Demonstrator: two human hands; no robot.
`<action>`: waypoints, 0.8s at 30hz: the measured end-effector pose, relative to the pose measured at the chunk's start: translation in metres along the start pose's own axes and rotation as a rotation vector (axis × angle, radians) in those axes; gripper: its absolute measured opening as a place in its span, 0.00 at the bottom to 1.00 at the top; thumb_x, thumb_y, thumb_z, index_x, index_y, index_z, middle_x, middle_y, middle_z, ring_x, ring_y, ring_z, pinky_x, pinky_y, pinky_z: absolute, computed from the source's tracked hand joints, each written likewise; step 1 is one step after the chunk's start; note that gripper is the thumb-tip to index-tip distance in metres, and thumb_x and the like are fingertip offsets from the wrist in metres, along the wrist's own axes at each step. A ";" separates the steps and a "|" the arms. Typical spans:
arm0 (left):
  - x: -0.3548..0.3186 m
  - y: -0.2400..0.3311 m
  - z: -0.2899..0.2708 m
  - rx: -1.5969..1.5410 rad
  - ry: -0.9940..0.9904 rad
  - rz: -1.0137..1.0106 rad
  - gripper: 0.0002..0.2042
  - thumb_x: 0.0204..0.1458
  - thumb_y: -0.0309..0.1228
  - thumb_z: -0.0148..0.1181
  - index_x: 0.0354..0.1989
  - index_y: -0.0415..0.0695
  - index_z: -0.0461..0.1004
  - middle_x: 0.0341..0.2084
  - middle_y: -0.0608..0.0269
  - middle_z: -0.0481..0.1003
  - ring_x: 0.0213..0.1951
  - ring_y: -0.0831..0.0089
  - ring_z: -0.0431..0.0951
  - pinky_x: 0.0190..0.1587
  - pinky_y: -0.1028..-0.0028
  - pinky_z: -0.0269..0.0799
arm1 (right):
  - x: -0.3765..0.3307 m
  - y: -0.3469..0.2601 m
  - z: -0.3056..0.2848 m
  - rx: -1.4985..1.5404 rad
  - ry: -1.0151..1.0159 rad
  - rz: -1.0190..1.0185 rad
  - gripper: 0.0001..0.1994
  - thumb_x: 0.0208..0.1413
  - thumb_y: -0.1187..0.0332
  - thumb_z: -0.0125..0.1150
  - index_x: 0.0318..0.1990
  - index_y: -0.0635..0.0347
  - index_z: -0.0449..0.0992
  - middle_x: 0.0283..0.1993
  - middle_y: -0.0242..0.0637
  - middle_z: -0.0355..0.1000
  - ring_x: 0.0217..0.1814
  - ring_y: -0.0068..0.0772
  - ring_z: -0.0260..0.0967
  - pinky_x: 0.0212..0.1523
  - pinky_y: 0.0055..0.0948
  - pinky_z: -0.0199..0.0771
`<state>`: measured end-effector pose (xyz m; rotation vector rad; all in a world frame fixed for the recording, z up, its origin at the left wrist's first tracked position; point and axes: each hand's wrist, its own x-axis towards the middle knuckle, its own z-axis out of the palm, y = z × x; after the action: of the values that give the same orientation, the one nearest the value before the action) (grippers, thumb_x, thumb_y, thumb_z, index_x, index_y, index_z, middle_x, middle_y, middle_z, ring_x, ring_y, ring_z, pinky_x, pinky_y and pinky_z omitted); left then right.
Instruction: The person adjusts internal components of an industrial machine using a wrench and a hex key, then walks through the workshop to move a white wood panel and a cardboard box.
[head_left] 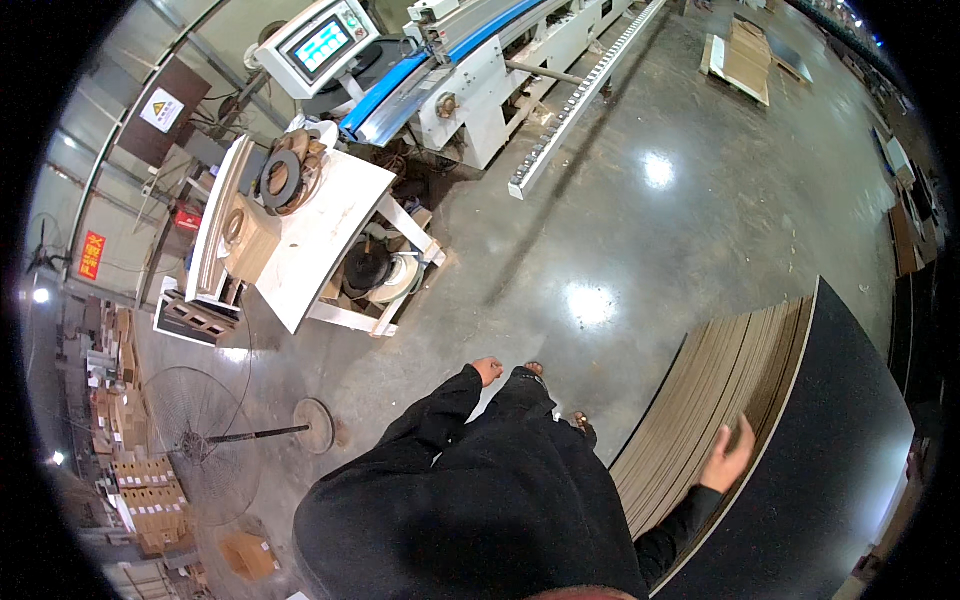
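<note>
On the right, a stack of large boards [722,385] stands on edge, with brown edges showing and a black face [825,450] on the outermost one. My right hand [728,458] is over the edges near that outer board, its fingers bent and apart with nothing gripped. Whether it touches an edge I cannot tell. My left hand [488,371] hangs in front of my body, fingers loosely curled and holding nothing visible. Both forearms wear black sleeves.
Ahead left, a white-topped worktable [325,215] carries rolls of edge banding [282,180]. Behind it is a long white machine [465,110] with a screen [322,47]. A standing fan [195,445] is at left, and flat boards [740,65] lie on the floor far right.
</note>
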<state>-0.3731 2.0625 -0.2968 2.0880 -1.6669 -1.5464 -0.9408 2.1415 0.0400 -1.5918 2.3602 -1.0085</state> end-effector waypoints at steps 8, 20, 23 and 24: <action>0.067 0.016 0.001 -0.175 -0.126 0.091 0.18 0.61 0.41 0.57 0.50 0.39 0.80 0.36 0.55 0.85 0.38 0.63 0.84 0.45 0.63 0.79 | -0.201 0.207 -0.160 -1.045 0.573 0.685 0.34 0.69 0.40 0.52 0.60 0.68 0.76 0.60 0.55 0.75 0.63 0.58 0.71 0.62 0.53 0.70; 0.091 -0.075 -0.010 -0.575 -0.542 -0.236 0.11 0.69 0.35 0.49 0.48 0.40 0.73 0.29 0.59 0.78 0.25 0.69 0.78 0.25 0.69 0.75 | -0.361 0.171 -0.187 -0.870 0.671 1.827 0.55 0.53 0.18 0.44 0.75 0.55 0.62 0.79 0.47 0.54 0.81 0.52 0.48 0.78 0.53 0.46; 0.106 -0.071 -0.044 -0.625 -0.536 -0.321 0.09 0.68 0.33 0.51 0.48 0.41 0.72 0.29 0.58 0.79 0.26 0.69 0.78 0.25 0.69 0.74 | -0.422 0.151 -0.149 -0.808 0.713 2.022 0.60 0.47 0.13 0.43 0.77 0.52 0.58 0.81 0.44 0.48 0.83 0.49 0.41 0.80 0.53 0.39; 0.124 -0.065 -0.045 -0.643 -0.573 -0.337 0.09 0.68 0.33 0.52 0.47 0.41 0.72 0.28 0.59 0.78 0.24 0.70 0.78 0.24 0.69 0.73 | -0.443 0.148 -0.150 -0.792 0.744 2.036 0.64 0.42 0.11 0.43 0.77 0.54 0.57 0.81 0.48 0.49 0.83 0.51 0.42 0.80 0.53 0.39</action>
<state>-0.3058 1.9733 -0.3925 1.7116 -0.7060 -2.5291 -0.9286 2.6248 -0.0444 1.6659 2.9004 0.0127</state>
